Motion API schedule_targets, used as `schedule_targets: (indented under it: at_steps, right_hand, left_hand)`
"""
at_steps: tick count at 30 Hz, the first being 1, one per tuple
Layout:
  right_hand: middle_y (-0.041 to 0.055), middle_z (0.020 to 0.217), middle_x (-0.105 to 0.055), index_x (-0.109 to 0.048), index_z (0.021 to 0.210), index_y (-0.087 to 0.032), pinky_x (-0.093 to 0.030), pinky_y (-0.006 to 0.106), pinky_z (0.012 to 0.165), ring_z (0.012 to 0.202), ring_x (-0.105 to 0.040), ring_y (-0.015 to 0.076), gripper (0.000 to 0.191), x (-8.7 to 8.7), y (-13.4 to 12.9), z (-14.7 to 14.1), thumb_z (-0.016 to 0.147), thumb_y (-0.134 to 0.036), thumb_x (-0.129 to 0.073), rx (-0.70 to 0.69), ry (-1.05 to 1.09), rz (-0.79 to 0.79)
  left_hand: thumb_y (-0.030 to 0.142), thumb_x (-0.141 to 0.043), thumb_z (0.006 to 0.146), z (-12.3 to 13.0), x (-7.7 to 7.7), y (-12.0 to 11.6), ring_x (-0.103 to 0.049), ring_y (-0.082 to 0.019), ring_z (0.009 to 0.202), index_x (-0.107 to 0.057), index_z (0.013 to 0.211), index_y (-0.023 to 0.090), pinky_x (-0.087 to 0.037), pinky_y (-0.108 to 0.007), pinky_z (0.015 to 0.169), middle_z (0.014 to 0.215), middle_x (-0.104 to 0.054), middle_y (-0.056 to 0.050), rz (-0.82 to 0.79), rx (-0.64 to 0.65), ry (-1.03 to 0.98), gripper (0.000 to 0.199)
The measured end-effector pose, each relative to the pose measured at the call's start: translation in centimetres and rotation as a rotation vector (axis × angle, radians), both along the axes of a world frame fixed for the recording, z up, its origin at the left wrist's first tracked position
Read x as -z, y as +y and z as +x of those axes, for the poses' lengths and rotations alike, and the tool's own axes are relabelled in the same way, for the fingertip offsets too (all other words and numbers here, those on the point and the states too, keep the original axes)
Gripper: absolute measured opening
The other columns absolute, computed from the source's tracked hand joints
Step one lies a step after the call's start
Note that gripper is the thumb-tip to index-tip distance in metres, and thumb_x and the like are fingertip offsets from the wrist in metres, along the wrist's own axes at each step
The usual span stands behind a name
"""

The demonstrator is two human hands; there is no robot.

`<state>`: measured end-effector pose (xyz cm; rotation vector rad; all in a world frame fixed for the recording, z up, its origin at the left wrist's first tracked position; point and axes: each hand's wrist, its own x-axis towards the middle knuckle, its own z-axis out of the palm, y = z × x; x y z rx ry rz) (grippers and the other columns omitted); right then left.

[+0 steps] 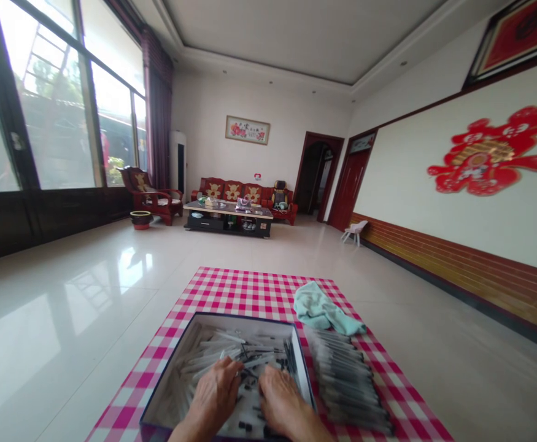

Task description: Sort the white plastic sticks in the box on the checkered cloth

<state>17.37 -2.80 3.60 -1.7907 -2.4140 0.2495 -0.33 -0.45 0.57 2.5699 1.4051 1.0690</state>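
Hands over a shallow box, viewed from my own head. My left hand point(212, 393) and my right hand point(283, 400) rest palm-down inside a dark-rimmed box point(250, 316), just apart from each other. My left hand lies near the middle of the box and my right hand close to its right wall. Both sets of fingers curl down into a loose pile of slender clear plastic tubes point(217, 356) with black fittings. The tubes lie at mixed angles; whether my grip is clamped on any of them, I cannot tell.

Just beside the box on the right, tubes in plastic sleeves point(346, 380) lie side by side in a tidy stack. Beyond this stack is a crumpled teal towel point(323, 310). The box, stack and towel all sit on a pink-and-white gingham cloth point(245, 291), spread on a glossy tiled floor point(65, 307).

Far ahead stand a low coffee table point(228, 212) and a red wooden sofa point(234, 191). A matching armchair point(151, 193) stands by the tall windows point(56, 104), and a red paper-cut decoration point(493, 150) hangs on the right wall.
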Motion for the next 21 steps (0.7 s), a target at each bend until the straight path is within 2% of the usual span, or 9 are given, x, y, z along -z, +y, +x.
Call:
schedule_targets:
  at_steps: [2, 5, 9, 12, 16, 18, 21]
  right_hand:
    - [0.0170, 0.099, -0.066, -0.064, 0.096, -0.013, -0.043, 0.036, 0.081, 0.093, -0.062, 0.0286, 0.027, -0.4, 0.1, 0.2, 0.077, -0.007, -0.046, -0.014, 0.011, 0.024]
    - [0.0109, 0.097, -0.066, -0.062, 0.096, -0.016, -0.043, 0.030, 0.081, 0.091, -0.061, 0.0229, 0.024, -1.5, 0.3, 0.6, 0.080, -0.011, -0.044, -0.059, 0.091, 0.054]
    - [0.0036, 0.090, -0.065, -0.063, 0.087, -0.020, -0.042, 0.023, 0.078, 0.087, -0.061, 0.0165, 0.017, -3.4, 0.5, 1.5, 0.078, -0.015, -0.049, -0.117, 0.338, 0.065]
    - [0.0024, 0.086, -0.067, -0.066, 0.083, -0.020, -0.043, 0.023, 0.076, 0.081, -0.060, 0.0150, 0.018, -4.1, 0.8, 2.7, 0.077, -0.016, -0.049, -0.077, 0.506, 0.066]
    - [-0.0008, 0.069, -0.066, -0.065, 0.084, -0.019, -0.044, 0.022, 0.060, 0.064, -0.059, 0.0136, 0.015, -2.6, 1.3, 3.7, 0.077, -0.022, -0.052, 0.058, 0.770, -0.051]
    - [-0.0024, 0.061, -0.064, -0.061, 0.083, -0.018, -0.043, 0.022, 0.055, 0.057, -0.058, 0.0129, 0.011, -1.2, 1.5, 3.2, 0.075, -0.024, -0.055, 0.122, 0.913, -0.104]
    - [-0.0025, 0.060, -0.063, -0.057, 0.078, -0.018, -0.043, 0.022, 0.053, 0.056, -0.058, 0.0131, 0.009, 0.4, 1.6, 1.4, 0.072, -0.025, -0.058, 0.150, 1.047, -0.138]
  left_hand:
    - [0.013, -0.045, 0.082, 0.4, -0.8, -0.4, -0.063, -0.018, 0.084, -0.061, 0.101, 0.024, -0.049, -0.031, 0.077, 0.092, -0.066, -0.005, 0.012, 0.092, 0.031, 0.027]
    - [0.012, -0.045, 0.083, 1.0, -1.7, -0.8, -0.060, -0.020, 0.083, -0.059, 0.101, 0.022, -0.047, -0.033, 0.077, 0.088, -0.065, -0.005, -0.039, 0.177, 0.129, 0.026]
    - [0.011, -0.038, 0.087, 1.4, -1.2, -0.7, -0.059, -0.018, 0.072, -0.059, 0.093, 0.023, -0.046, -0.029, 0.068, 0.075, -0.064, -0.002, -0.070, 0.153, 0.153, 0.025]
    - [0.014, -0.037, 0.090, 1.2, -0.6, -0.5, -0.060, -0.018, 0.071, -0.059, 0.090, 0.023, -0.045, -0.028, 0.065, 0.074, -0.064, -0.001, -0.064, 0.111, 0.140, 0.024]
    - [0.016, -0.038, 0.089, 1.3, -0.5, -0.5, -0.060, -0.018, 0.070, -0.059, 0.091, 0.023, -0.047, -0.029, 0.067, 0.073, -0.064, -0.002, 0.023, 0.081, 0.130, 0.022]
    - [0.016, -0.040, 0.088, 1.5, -0.6, -0.6, -0.061, -0.019, 0.073, -0.058, 0.100, 0.023, -0.048, -0.031, 0.070, 0.076, -0.065, -0.003, 0.074, 0.093, 0.111, 0.023]
    - [0.013, -0.040, 0.086, 1.8, -0.3, -0.7, -0.063, -0.019, 0.074, -0.054, 0.113, 0.022, -0.050, -0.029, 0.068, 0.081, -0.067, -0.005, 0.052, 0.145, 0.084, 0.031]
